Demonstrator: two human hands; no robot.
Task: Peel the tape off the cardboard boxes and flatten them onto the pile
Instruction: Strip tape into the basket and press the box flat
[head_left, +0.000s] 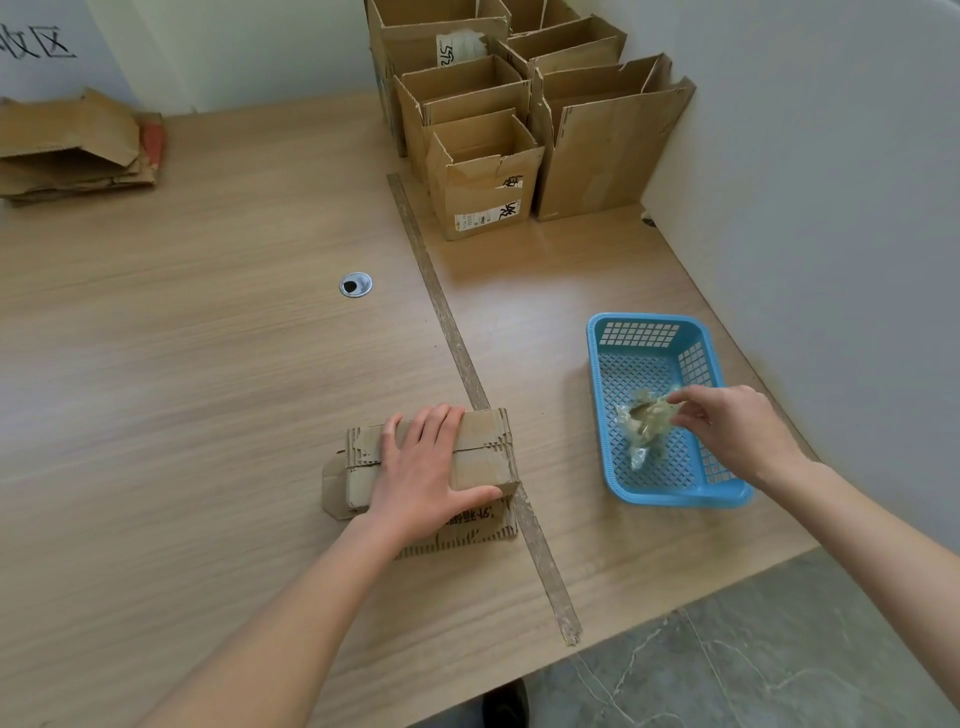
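Left hand (423, 467): flat, fingers straight, pressing on the small brown cardboard box (436, 462), which lies partly collapsed just left of the long strip of worn tape (470, 374) stuck across the light wooden table (182, 364). Right hand (737, 428): right of the strip, fingertips pinching a crumpled wad of clear peeled tape (647, 421) inside the blue perforated plastic basket (670, 488). Open brown cardboard boxes (514, 130): far end of the strip. Pile of flattened cardboard (72, 145): far left of it.

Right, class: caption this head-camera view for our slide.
Left hand presses a flattened cardboard box while right hand drops crumpled tape into a blue basket.
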